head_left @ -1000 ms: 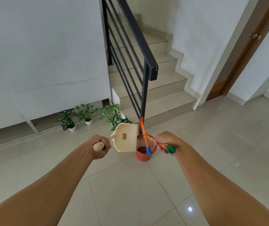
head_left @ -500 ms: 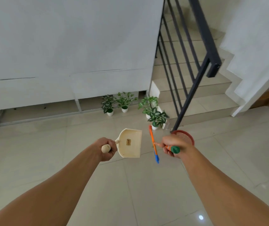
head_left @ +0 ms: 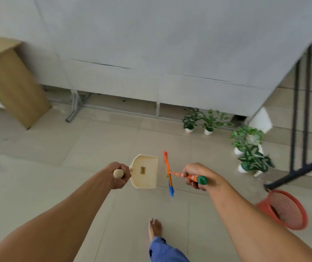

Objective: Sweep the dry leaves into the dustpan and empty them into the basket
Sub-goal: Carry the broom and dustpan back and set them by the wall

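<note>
**Dustpan carried away from the basket**

The floor (head_left: pixel 71 167) fills the view now, with a wooden cabinet (head_left: pixel 13 87) at the left where the stairs stood a second ago. The basket (head_left: pixel 264 207), which sat right under the dustpan (head_left: pixel 147 178) then, is now well off to the right, below the rail (head_left: pixel 307 110). The dustpan hangs over plain tiles, with no leaves on the face I can see. The brush (head_left: pixel 167 165) is just beside it, not touching. The left hand (head_left: pixel 119 174) has its fingers clamped round the dustpan handle, and the right hand (head_left: pixel 198 174) grips the brush handle. The emptying looks done. The person seems to be turning to look for more leaves, and none show on this stretch.
</note>
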`<action>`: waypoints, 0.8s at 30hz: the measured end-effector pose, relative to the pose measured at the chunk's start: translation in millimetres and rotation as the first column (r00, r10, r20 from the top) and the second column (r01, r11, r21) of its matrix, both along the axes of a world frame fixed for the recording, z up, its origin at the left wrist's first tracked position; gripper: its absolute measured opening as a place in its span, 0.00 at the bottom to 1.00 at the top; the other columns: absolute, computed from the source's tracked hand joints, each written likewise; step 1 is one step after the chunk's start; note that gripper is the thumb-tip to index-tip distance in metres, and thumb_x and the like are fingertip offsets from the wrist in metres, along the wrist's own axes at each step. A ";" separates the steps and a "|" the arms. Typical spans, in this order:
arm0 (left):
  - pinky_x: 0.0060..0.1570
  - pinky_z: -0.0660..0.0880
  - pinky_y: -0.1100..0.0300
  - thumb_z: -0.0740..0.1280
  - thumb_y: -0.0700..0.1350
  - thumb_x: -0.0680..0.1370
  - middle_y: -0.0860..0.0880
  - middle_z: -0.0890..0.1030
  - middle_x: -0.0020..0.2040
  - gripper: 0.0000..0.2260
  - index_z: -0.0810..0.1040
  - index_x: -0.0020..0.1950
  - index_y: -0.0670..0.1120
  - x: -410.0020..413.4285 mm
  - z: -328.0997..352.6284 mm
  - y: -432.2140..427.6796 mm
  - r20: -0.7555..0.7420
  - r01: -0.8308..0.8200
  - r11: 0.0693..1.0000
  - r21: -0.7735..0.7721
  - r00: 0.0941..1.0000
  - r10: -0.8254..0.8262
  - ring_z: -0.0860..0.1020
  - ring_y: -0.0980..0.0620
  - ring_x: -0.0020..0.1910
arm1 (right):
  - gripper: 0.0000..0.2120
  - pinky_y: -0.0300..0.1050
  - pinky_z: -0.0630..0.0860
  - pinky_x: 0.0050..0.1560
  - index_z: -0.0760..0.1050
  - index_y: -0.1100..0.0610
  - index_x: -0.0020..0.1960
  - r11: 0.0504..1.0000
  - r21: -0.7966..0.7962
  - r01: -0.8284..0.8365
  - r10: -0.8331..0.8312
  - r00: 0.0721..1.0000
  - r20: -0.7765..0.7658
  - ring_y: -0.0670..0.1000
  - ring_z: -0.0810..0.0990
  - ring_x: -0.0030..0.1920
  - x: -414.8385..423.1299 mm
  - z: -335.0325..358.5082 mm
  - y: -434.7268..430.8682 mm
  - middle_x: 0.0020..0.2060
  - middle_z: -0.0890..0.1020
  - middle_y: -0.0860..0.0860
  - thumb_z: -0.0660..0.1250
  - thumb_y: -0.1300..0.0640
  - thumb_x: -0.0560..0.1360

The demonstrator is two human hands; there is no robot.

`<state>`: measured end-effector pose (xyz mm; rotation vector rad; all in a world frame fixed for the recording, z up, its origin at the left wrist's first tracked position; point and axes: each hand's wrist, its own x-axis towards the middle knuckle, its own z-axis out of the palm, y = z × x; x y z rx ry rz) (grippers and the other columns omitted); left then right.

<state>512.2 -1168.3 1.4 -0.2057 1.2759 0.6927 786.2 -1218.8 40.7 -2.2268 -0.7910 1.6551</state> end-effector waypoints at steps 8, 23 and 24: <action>0.16 0.69 0.70 0.60 0.31 0.80 0.46 0.69 0.23 0.06 0.70 0.45 0.39 -85.8 21.1 89.2 -0.019 -0.309 0.951 -0.013 0.951 0.309 0.66 0.55 0.14 | 0.08 0.33 0.63 0.19 0.74 0.62 0.42 0.964 -0.077 -0.255 0.252 0.967 -0.048 0.44 0.66 0.17 -86.2 -6.0 182.6 0.26 0.70 0.52 0.57 0.66 0.74; 0.16 0.69 0.69 0.61 0.31 0.80 0.45 0.69 0.23 0.06 0.70 0.46 0.40 -253.4 28.2 295.2 0.002 -0.596 0.803 0.010 0.803 0.596 0.65 0.55 0.14 | 0.08 0.32 0.66 0.15 0.72 0.64 0.47 0.952 -0.153 -0.265 0.235 0.953 -0.191 0.44 0.68 0.16 -253.2 -35.1 457.0 0.23 0.72 0.53 0.56 0.64 0.72; 0.16 0.68 0.69 0.61 0.31 0.80 0.45 0.69 0.22 0.06 0.70 0.45 0.40 -263.5 28.3 309.7 -0.010 -0.591 0.807 0.006 0.807 0.591 0.65 0.55 0.14 | 0.08 0.33 0.67 0.15 0.73 0.65 0.47 0.959 -0.155 -0.239 0.206 0.957 -0.205 0.44 0.68 0.16 -262.9 -35.9 470.9 0.23 0.72 0.53 0.56 0.65 0.72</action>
